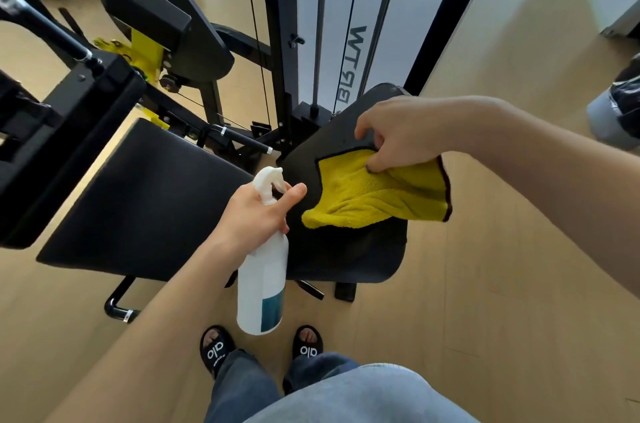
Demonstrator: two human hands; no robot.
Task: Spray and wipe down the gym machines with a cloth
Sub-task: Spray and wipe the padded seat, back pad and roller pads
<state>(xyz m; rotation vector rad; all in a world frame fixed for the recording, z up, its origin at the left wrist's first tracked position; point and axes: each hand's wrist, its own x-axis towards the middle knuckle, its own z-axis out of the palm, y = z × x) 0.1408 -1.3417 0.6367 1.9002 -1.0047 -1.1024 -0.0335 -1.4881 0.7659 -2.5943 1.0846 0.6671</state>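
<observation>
While one gym machine (180,83) shows two black pads (145,200), one spray bottle (264,278) hangs upright in the left hand (258,214), fingers curled round its neck; right hand (398,133) fingers pinch one yellow cloth (377,197) against the nearer pad.

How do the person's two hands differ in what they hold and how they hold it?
The left hand grips a white spray bottle by its neck; the right hand pinches a yellow cloth. The bottle stands upright and rigid, while the cloth hangs limp and creased. Both are above the black seat pad.
</observation>
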